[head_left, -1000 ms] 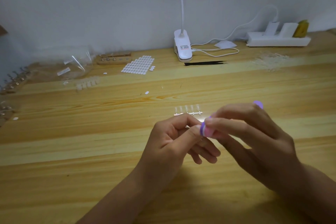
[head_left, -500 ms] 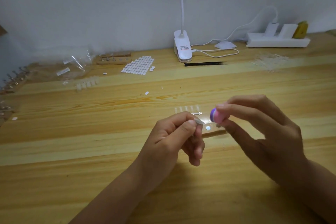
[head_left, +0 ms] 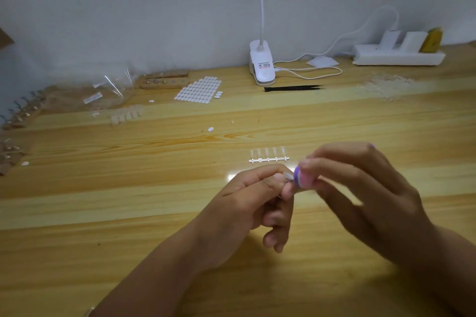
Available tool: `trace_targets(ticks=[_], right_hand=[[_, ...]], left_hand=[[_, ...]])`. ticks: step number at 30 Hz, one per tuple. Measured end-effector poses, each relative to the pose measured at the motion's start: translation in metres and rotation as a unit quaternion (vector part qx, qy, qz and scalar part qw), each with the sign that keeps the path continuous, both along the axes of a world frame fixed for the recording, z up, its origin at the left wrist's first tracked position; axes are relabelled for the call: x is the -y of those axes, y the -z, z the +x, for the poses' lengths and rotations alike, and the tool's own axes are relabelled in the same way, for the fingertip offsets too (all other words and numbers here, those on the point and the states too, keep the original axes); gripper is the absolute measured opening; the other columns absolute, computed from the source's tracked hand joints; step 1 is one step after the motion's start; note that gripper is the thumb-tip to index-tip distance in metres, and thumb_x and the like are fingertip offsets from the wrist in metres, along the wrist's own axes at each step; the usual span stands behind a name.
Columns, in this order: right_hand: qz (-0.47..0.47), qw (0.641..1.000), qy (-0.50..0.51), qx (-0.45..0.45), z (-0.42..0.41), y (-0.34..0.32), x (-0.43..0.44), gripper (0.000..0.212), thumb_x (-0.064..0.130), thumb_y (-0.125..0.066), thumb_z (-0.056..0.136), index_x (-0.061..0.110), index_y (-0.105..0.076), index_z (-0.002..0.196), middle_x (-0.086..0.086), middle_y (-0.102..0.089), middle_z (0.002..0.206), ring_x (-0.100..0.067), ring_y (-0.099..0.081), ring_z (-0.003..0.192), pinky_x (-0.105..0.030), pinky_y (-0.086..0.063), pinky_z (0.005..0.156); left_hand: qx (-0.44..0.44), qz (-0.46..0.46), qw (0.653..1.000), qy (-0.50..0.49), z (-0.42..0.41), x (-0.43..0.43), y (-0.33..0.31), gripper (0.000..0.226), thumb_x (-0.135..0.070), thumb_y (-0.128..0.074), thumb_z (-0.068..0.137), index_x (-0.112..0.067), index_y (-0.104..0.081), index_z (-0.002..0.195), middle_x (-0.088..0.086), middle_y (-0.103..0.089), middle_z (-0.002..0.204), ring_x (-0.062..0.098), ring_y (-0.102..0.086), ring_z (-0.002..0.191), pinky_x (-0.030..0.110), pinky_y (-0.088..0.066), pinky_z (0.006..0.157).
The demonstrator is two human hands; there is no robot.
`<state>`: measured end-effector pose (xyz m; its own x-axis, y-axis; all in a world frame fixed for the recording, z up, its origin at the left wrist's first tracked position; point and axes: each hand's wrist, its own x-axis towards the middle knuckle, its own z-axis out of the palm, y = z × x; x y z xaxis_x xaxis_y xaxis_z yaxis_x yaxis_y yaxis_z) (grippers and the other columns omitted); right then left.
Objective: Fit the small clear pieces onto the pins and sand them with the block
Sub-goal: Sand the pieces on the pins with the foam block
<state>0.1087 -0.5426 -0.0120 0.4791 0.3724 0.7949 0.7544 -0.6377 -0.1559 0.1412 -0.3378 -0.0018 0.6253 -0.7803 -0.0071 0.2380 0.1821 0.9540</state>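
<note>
— Well, what is shown in the head view?
— A small clear piece [head_left: 288, 176] is pinched at the fingertips of the left hand [head_left: 252, 203], above the counter [head_left: 128, 213]. A pink-and-purple sanding block [head_left: 302, 179] is gripped by the right hand [head_left: 360, 193] and laid against it.
— How is the piece expected to handle?
— It is judged light, thin, slippery and easily cracked. It is best held by its base edges, with the tip left free.
</note>
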Motion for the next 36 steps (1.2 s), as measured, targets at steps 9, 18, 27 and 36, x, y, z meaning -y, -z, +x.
trace_targets(ticks=[9, 18, 27, 36], right_hand=[[-0.006, 1.0, -0.007, 0.009, 0.0, 0.0, -0.001, 0.025, 0.002, -0.063, 0.094, 0.009, -0.065, 0.117, -0.007, -0.062, 0.112, -0.019, -0.061, 0.105, -0.027, -0.047, 0.094], [-0.02, 1.0, -0.001, 0.016, 0.0, 0.002, -0.001, 0.027, 0.003, -0.063, 0.095, 0.008, -0.06, 0.121, -0.005, -0.059, 0.116, -0.018, -0.059, 0.108, -0.027, -0.045, 0.097], [-0.021, 1.0, -0.005, 0.001, -0.002, 0.001, -0.001, 0.025, 0.004, -0.063, 0.096, 0.009, -0.062, 0.121, -0.005, -0.062, 0.113, -0.018, -0.06, 0.106, -0.027, -0.046, 0.095], [-0.006, 1.0, -0.023, 0.004, -0.004, 0.001, -0.004, 0.026, 0.003, -0.065, 0.094, 0.007, -0.063, 0.119, -0.005, -0.063, 0.112, -0.018, -0.061, 0.106, -0.027, -0.046, 0.094]], left_hand=[[-0.005, -0.006, 1.0, 0.011, 0.0, 0.0, 0.0, 0.026, -0.024, -0.039, 0.102, -0.011, -0.052, 0.082, -0.004, -0.035, 0.058, 0.013, -0.043, 0.043, 0.023, -0.048, 0.054], [-0.005, -0.005, 1.0, 0.011, -0.001, 0.0, -0.001, 0.026, -0.02, -0.038, 0.102, -0.007, -0.049, 0.083, -0.004, -0.034, 0.057, 0.012, -0.042, 0.042, 0.021, -0.047, 0.052], [-0.007, 0.011, 1.0, 0.016, 0.0, -0.002, -0.002, 0.028, -0.021, -0.036, 0.103, -0.006, -0.048, 0.084, -0.002, -0.035, 0.057, 0.012, -0.043, 0.039, 0.019, -0.044, 0.047], [-0.019, 0.014, 0.999, 0.039, 0.0, -0.003, -0.003, 0.03, -0.022, -0.037, 0.103, 0.004, -0.045, 0.09, -0.001, -0.032, 0.057, 0.012, -0.04, 0.037, 0.018, -0.041, 0.043]])
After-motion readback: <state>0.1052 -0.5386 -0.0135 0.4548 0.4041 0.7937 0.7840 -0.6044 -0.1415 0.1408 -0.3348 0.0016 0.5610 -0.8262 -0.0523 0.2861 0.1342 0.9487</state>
